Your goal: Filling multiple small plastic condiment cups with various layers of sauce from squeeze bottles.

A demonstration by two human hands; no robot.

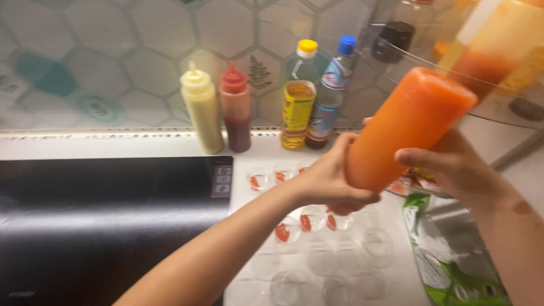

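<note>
Your left hand grips the lower end of the orange squeeze bottle; your right hand clasps its side. Bottle tilted, held above the clear sauce cups on the white counter. Some cups contain red sauce. Black cooktop lies to the left.

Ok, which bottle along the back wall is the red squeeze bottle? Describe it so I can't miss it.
Start at the hexagon-tiled wall behind the white counter, just past the black cooktop. Four bottles stand in a row there; the red squeeze bottle is second from the left. It alone has a red nozzle cap and dark red contents, between the pale yellow squeeze bottle and the yellow-capped oil bottle.
</note>
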